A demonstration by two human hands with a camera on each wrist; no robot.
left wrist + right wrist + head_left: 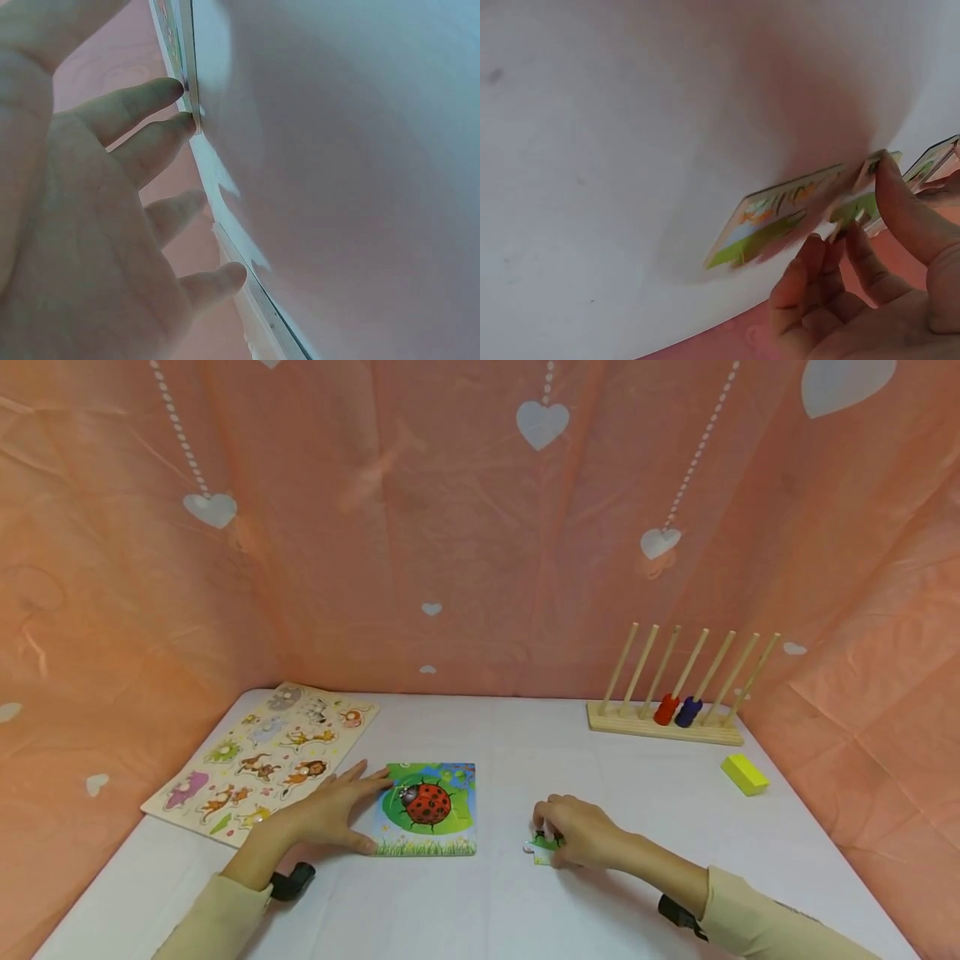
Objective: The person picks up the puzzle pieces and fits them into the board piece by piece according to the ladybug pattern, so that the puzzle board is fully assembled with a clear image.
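A square ladybug picture puzzle (427,806) lies flat near the middle of the white table. My left hand (327,812) spreads along its left side, thumb at the lower left corner and fingertips at the upper left. Across the gap to the right, my right hand (585,831) pinches a small green puzzle piece (859,204) between thumb and fingertips, just over the table. Beside those fingers, another puzzle piece (769,217) with grass and orange flowers lies in the right wrist view. In the left wrist view, straight fingers (150,142) reach the puzzle's edge.
A wooden animal peg puzzle (262,760) lies at the back left, close by the left hand. At the back right stands a wooden rack (663,727) of upright pegs with red and dark blue beads. A yellow block (745,774) lies near the right edge.
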